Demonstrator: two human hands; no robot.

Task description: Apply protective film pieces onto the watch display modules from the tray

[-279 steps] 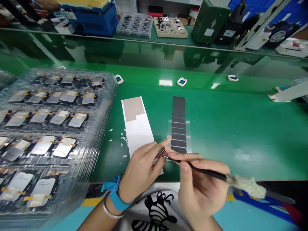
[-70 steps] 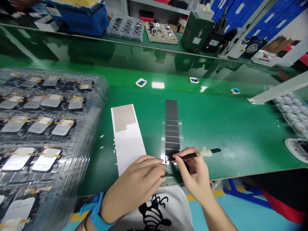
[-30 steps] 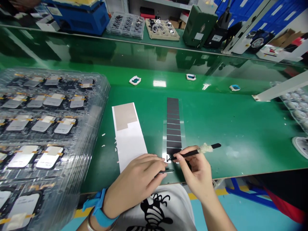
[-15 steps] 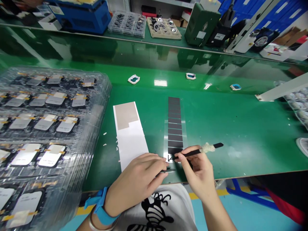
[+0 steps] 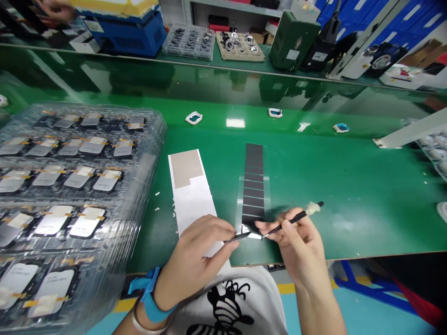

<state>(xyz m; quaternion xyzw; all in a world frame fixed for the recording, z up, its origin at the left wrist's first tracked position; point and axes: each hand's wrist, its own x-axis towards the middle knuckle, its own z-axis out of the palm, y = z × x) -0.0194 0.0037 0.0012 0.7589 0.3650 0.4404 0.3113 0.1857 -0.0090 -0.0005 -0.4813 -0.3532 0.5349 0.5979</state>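
Observation:
My left hand [image 5: 202,251] is closed, thumb and fingers pinching a small pointed metal blade [image 5: 240,237] that points right. Its palm side is over the lower part of a white sheet [image 5: 193,204] with a beige patch on top. My right hand [image 5: 300,242] grips black tweezers [image 5: 298,216] with pale tape wound near the rear end. Their tip comes down close to the blade's point, by the near end of a clear strip carrying a column of black rectangular stickers [image 5: 253,192]. A white piece shows below the lowest black sticker; the tip's exact contact is unclear.
Stacked clear trays [image 5: 146,186] of taped, silver-backed parts fill the left side. Small white-rimmed pieces [image 5: 193,117] lie at the back of the green bench [image 5: 324,186]. A shelf above holds a blue machine [image 5: 129,32] and a green box [image 5: 293,39]. Another person's hand appears upper left.
My right hand has drawn back slightly to the right, and its tweezers tilt more steeply. The left hand's blade has risen toward the strip's lower end. The whole view has shifted slightly.

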